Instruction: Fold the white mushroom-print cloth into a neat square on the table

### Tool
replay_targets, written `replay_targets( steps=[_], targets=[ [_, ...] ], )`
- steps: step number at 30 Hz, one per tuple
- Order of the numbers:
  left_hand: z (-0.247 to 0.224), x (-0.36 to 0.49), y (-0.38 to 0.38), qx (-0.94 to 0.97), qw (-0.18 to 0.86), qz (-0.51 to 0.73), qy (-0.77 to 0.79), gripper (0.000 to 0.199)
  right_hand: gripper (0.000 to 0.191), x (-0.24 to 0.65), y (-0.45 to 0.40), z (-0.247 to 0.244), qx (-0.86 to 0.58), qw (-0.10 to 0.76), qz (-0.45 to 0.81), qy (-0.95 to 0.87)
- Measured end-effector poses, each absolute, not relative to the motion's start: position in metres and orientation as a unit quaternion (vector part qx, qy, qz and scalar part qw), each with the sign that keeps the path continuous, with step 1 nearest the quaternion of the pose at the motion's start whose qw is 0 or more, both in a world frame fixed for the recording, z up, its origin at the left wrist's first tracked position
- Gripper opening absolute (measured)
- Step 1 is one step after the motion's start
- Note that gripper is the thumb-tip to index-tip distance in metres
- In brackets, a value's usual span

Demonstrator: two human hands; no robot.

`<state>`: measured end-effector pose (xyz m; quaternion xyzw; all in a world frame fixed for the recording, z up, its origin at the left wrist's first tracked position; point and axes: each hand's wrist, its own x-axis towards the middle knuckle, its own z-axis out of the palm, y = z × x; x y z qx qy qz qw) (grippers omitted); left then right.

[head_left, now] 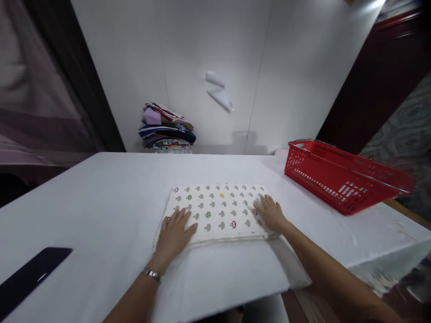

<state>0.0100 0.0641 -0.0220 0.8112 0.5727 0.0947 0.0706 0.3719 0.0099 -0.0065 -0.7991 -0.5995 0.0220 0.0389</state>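
A: What is being handled, and how far along is it?

B: A white, mushroom-print cloth (218, 209) lies as a flat rectangle on the white tabletop (101, 202). Its layered near edge suggests folding is done, at least in part. I judge that light smoothing may be left; whether another fold is wanted, I cannot tell.

A: And the grip?

B: Clamped on nothing. The left hand (175, 233) presses flat on the near left corner, fingers slightly apart. The right hand (271, 213) lies along the right side, fingers also a little apart. The cloth is beneath and between them.

A: What surrounds it?

B: A red basket (336, 175) to the right, and a stack of fabrics (168, 130) at the far edge, left of centre.
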Motion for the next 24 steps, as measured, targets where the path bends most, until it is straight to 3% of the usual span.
replay_targets(
  steps=[6,12,18,24],
  targets=[
    [-0.013,0.012,0.059,0.81,0.079,0.08,0.576,0.059,0.07,0.37,0.065,0.01,-0.75,0.111,-0.022,-0.652],
    [-0.009,0.012,0.051,0.81,0.083,0.073,0.576,0.058,0.062,0.404,0.081,-0.035,-0.76,0.023,-0.025,-0.648],
    [0.016,0.018,0.069,0.787,0.184,0.013,0.589,0.066,0.064,0.412,0.083,-0.052,-0.753,0.001,-0.057,-0.656],
    [0.028,0.053,0.137,0.813,0.065,0.101,0.57,0.066,0.062,0.413,0.083,-0.056,-0.742,0.017,-0.07,-0.666]
  ],
)
